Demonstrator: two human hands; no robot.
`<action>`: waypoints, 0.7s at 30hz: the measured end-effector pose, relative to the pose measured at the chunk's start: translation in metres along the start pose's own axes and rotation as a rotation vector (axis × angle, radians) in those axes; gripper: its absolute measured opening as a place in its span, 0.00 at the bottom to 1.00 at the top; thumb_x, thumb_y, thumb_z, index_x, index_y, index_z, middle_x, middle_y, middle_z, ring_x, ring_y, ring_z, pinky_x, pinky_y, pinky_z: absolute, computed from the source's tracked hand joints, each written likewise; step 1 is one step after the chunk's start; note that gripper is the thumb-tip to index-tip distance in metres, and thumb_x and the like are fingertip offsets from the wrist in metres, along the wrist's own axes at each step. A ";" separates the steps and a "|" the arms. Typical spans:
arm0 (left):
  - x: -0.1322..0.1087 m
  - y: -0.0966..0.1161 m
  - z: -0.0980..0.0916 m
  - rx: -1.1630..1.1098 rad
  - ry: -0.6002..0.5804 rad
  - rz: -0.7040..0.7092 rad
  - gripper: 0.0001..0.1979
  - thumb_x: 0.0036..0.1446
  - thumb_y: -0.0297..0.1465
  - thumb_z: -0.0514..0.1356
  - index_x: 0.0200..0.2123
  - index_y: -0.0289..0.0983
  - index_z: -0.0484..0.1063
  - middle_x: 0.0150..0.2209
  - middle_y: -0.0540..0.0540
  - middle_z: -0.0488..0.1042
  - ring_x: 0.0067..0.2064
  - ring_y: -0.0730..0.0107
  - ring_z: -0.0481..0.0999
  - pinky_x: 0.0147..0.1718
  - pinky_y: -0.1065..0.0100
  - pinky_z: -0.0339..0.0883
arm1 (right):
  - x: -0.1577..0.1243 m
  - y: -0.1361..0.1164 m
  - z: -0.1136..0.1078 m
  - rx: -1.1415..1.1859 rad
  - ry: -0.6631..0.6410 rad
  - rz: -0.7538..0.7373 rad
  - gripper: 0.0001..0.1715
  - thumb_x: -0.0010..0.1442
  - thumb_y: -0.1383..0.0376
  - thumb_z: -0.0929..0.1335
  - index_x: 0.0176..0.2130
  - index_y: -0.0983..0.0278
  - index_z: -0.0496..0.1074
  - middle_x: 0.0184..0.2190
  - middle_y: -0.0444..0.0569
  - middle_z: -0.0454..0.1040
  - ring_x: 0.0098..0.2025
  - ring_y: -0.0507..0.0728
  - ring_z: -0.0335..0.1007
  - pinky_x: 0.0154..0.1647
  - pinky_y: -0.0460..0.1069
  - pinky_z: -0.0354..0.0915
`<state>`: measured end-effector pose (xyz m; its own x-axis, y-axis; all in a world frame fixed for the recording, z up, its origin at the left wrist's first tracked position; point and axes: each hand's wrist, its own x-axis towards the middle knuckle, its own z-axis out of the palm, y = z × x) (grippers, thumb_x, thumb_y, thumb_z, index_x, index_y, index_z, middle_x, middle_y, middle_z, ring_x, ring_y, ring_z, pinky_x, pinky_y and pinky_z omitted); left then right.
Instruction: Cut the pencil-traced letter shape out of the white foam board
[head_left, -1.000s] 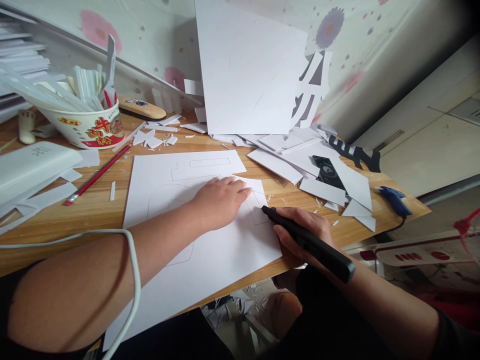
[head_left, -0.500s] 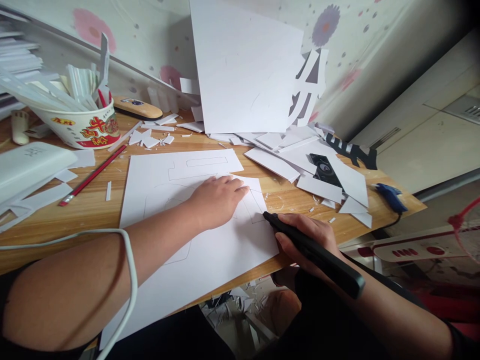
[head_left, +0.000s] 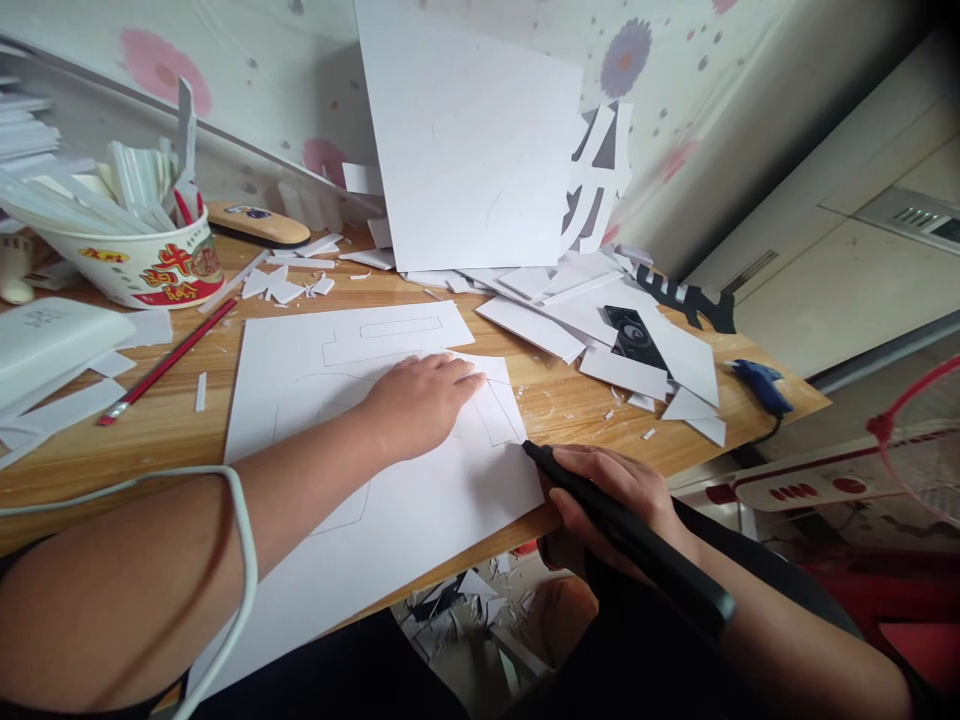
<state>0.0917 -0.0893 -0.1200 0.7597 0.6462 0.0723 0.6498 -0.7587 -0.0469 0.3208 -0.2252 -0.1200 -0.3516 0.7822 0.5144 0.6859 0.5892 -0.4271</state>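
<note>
A white board (head_left: 420, 530) with thin pencil outlines lies on the wooden table, its near part jutting over the front edge. My left hand (head_left: 421, 405) rests flat on it, palm down with fingers stretched out to the right. Wrapped round a long black utility knife (head_left: 637, 540), my right hand (head_left: 619, 490) is at the board's right edge. The knife's tip meets that edge by the end of a pencilled line; its blade is too small to make out. A white cable (head_left: 244, 540) crosses over my left forearm.
White offcuts (head_left: 532, 325) and a black phone-like object (head_left: 636, 338) lie behind, below a standing white sheet (head_left: 472, 140). A paper tub (head_left: 150, 265) of translucent strips and a red pencil (head_left: 169, 360) are at left. A blue glue gun (head_left: 761, 385) lies far right.
The knife's tip has moved slightly towards me along the board's right edge. My left hand stays in place on the board. The whole view has shifted a little.
</note>
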 end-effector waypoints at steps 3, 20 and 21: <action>0.000 -0.001 0.001 0.015 0.007 0.007 0.26 0.64 0.21 0.46 0.62 0.38 0.66 0.63 0.43 0.68 0.64 0.52 0.65 0.59 0.52 0.63 | -0.004 -0.001 -0.002 -0.004 0.015 -0.024 0.21 0.59 0.71 0.69 0.52 0.61 0.68 0.39 0.53 0.80 0.38 0.59 0.80 0.37 0.51 0.75; 0.002 -0.043 0.001 -0.134 0.007 -0.224 0.27 0.65 0.37 0.50 0.65 0.39 0.63 0.67 0.42 0.63 0.66 0.54 0.61 0.64 0.56 0.54 | -0.037 -0.008 -0.023 0.195 0.234 0.233 0.10 0.58 0.70 0.69 0.41 0.59 0.74 0.46 0.52 0.79 0.48 0.60 0.77 0.46 0.53 0.73; 0.001 -0.052 0.000 -0.108 -0.003 -0.333 0.29 0.65 0.40 0.51 0.67 0.38 0.60 0.68 0.41 0.60 0.67 0.50 0.60 0.64 0.54 0.53 | -0.031 -0.004 -0.029 0.246 0.262 0.312 0.06 0.58 0.69 0.68 0.37 0.59 0.73 0.43 0.50 0.80 0.47 0.60 0.77 0.47 0.54 0.73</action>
<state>0.0587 -0.0491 -0.1177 0.5069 0.8597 0.0630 0.8557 -0.5106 0.0842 0.3475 -0.2581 -0.1127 0.0414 0.8709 0.4898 0.5508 0.3890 -0.7384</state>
